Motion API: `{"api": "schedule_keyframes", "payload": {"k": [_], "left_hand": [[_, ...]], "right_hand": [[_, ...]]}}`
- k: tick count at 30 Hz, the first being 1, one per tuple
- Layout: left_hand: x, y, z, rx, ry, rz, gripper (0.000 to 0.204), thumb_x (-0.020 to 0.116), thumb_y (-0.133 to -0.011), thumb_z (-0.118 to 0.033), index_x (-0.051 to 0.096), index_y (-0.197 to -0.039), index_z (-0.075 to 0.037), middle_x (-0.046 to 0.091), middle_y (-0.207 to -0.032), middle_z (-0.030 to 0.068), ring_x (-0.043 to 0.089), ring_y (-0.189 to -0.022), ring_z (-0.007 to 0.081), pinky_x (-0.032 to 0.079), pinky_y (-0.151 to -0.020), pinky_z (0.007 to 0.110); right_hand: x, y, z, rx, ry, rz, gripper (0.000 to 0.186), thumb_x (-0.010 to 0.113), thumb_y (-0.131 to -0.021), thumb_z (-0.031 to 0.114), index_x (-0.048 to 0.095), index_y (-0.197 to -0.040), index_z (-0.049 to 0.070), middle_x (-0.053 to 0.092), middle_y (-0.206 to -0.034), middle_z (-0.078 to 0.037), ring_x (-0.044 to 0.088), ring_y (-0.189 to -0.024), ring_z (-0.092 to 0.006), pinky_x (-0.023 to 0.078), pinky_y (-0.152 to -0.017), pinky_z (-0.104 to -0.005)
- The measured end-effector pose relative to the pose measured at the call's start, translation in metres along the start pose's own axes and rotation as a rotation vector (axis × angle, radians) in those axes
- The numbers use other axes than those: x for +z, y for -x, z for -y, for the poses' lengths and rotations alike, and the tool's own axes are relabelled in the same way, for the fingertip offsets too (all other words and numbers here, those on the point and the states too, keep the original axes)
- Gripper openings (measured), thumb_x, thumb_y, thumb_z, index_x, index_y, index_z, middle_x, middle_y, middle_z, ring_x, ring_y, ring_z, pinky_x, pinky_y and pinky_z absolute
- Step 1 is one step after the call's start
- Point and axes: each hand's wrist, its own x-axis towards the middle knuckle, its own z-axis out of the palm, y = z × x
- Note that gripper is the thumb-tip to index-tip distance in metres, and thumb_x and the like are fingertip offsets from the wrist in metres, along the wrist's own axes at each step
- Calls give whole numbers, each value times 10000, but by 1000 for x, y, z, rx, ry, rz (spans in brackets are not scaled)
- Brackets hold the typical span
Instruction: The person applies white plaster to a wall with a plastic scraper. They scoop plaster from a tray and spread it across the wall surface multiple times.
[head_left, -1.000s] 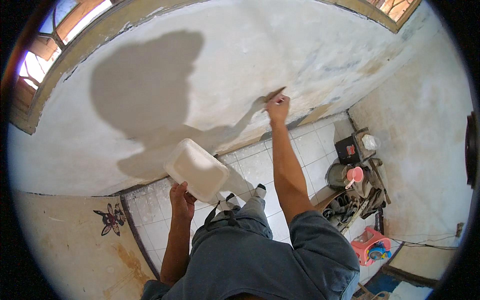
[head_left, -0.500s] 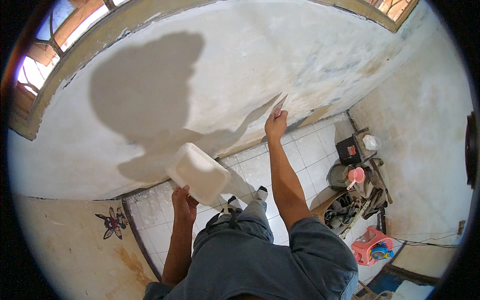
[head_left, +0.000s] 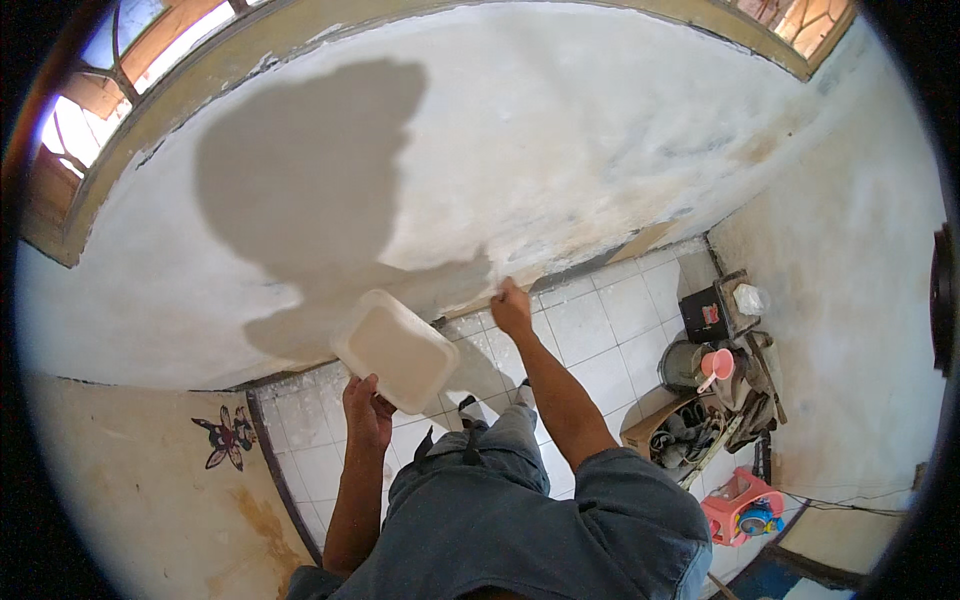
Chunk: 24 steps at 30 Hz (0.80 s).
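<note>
My left hand (head_left: 368, 412) is closed on the near edge of a shallow, cream-coloured rectangular tray (head_left: 396, 350) with rounded corners. The tray is tilted in front of my legs, close to the wall, and part of it lies in shadow. Ahead of me, my right hand (head_left: 511, 308) is a closed fist beside the lower part of the pale, patchy wall (head_left: 520, 140). The putty knife it grips barely shows now; its blade was plain a moment earlier.
White floor tiles (head_left: 580, 330) run along the wall's foot. To the right stand a dark bucket (head_left: 680, 366) with a pink dipper (head_left: 716, 364), a black box (head_left: 704, 314), a carton of shoes (head_left: 684, 432) and a pink stool (head_left: 735, 505). A barred window (head_left: 100, 100) is at upper left.
My right hand has come left and nearer to me with the putty knife, its arm more bent. My left hand and the tray stay nearly in place.
</note>
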Motion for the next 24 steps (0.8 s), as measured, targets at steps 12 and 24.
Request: {"api": "schedule_keyframes", "payload": {"k": [12,24], "left_hand": [[23,-2,8,-31,68,42,423,603,-840,-188,498,-1197,14,635,-1084,131,682,-924,255,601,-773,404],[15,2,11,-33,54,22,442,589,-844,-176,474,-1229,10,632,-1078,123,685,-906,250,609,-757,397]], "right_hand": [[-129,-123,29,103,-976,-508,146,630,-842,108,531,-745,59,549,-666,-48,537,-569,-148,426,-494,-267],[-34,-28,-2,66,-505,-527,264,595,-863,215,536,-711,7,594,-654,-175,601,-632,-268,468,-607,-410]]}}
